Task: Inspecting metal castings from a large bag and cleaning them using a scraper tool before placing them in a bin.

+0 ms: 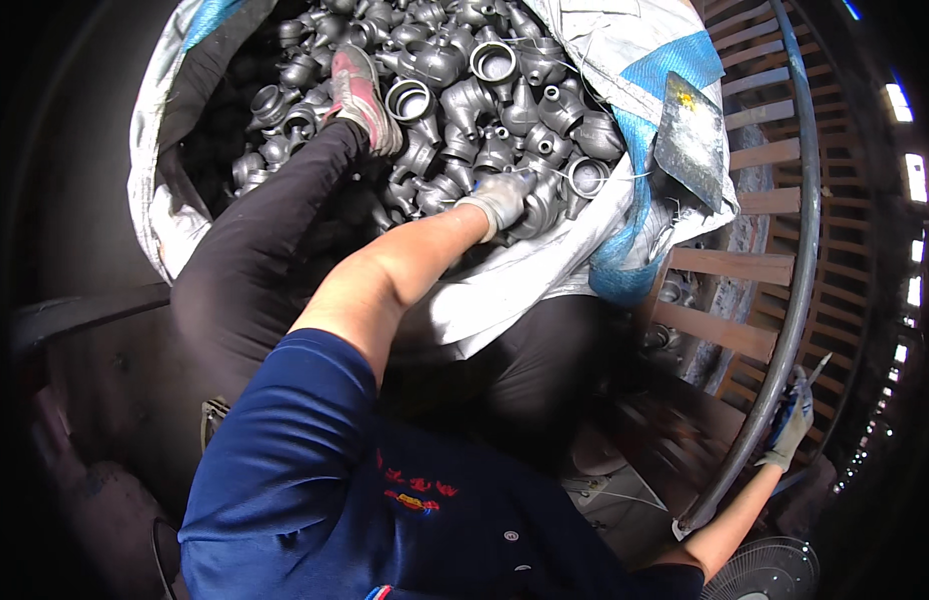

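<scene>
Gloved left hand [503, 200] is down on the grey metal fittings [468, 108] piled in that big white bag [555, 250], can't tell if it's gripping one or just resting, while the gloved right hand [793, 420], out by the curved rail [808, 170], is closed around a thin pointed tool [822, 367].

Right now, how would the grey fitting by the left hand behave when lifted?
The grey fitting beside the left hand looks like rigid cast metal, so probably heavy for its size. Its rounded body may roll; the matte surface should resist slipping.
</scene>
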Available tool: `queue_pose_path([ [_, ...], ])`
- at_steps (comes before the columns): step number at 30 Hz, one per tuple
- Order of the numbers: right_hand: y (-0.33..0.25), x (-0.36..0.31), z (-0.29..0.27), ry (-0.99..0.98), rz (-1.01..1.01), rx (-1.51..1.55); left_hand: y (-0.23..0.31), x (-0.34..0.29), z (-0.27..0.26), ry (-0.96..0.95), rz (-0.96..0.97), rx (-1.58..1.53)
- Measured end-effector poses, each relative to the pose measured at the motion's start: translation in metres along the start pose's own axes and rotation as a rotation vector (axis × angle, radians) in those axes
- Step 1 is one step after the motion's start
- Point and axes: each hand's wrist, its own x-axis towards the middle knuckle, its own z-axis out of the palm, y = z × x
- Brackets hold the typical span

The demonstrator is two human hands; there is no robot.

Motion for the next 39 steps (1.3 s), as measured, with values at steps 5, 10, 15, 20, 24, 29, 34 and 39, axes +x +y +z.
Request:
queue_pose_path([
  [5,-0.036,-0.009,0.019,0.211,-0.122,0.059,-0.018,-0.052,-0.049,0.142,-0.400,-0.937],
  [10,-0.110,-0.063,0.039,0.178,-0.402,0.169,0.017,-0.111,-0.096,0.153,-0.351,-1.527],
  [15,-0.163,-0.173,0.129,-0.186,-0.354,0.367,0.041,-0.190,-0.133,-0.015,-0.286,-1.937],
  [20,-0.144,-0.179,0.244,-0.427,-0.525,0.251,0.047,-0.232,-0.137,-0.037,-0.259,-1.828],
  [24,-0.144,-0.173,0.287,-0.399,-1.065,-0.083,0.038,-0.248,-0.130,0.061,0.073,-1.362],
  [29,-0.139,-0.180,0.302,-0.531,-0.248,0.676,0.033,-0.255,-0.128,0.055,-0.097,-1.926],
  [34,-0.110,-0.177,0.318,-0.485,0.160,0.871,0.022,-0.242,-0.110,0.214,-0.371,-1.932],
  [39,-0.113,-0.191,0.324,-0.535,0.265,0.903,0.005,-0.227,-0.086,0.203,-0.032,-2.177],
])
